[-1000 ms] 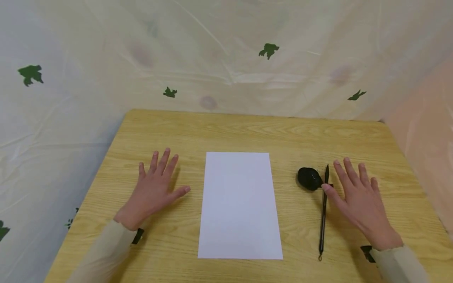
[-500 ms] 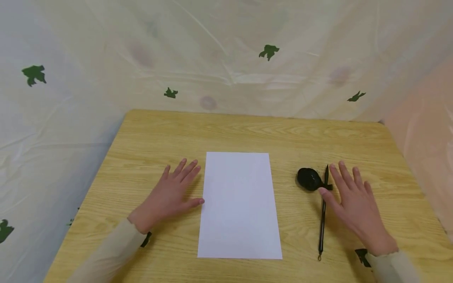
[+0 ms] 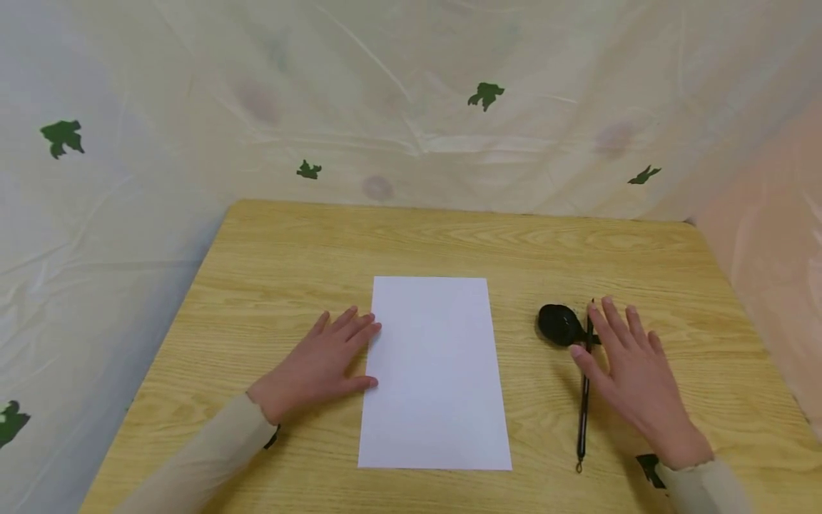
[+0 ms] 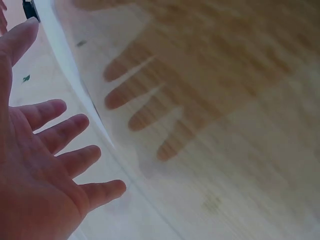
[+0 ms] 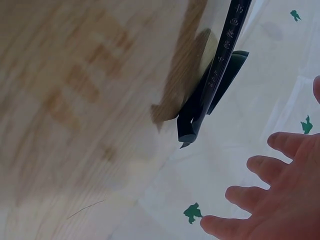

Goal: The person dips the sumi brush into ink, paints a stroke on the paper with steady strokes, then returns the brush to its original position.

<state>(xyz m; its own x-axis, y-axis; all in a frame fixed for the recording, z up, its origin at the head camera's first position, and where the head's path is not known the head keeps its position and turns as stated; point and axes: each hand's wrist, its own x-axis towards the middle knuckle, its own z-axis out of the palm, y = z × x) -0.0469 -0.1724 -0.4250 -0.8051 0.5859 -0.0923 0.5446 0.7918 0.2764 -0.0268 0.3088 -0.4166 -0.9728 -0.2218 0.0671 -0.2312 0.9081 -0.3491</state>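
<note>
A blank white sheet of paper (image 3: 433,385) lies in the middle of the wooden table. My left hand (image 3: 317,368) hovers at its left edge, palm down, fingertips just over the paper; the left wrist view shows the fingers spread and holding nothing. To the right, a writing brush (image 3: 583,421) lies with its tip pointing away, crossing the short handle of a black, spoon-like dish (image 3: 559,325). Characters mark the brush's dark shaft (image 5: 222,65) in the right wrist view. Above the brush is my right hand (image 3: 632,371), fingers extended, gripping nothing. It partly covers the brush's upper part.
The wood-grain table (image 3: 321,250) has its far edge against a pale curtain (image 3: 398,107) with green bird shapes. More curtain hangs along the left and right sides. A thin dark hair or thread (image 5: 86,209) shows on the tabletop in the right wrist view.
My left hand has moved right and nearer to me, up to the paper's left edge. My right hand has shifted slightly left, over the brush. Paper, brush and dish stay put.
</note>
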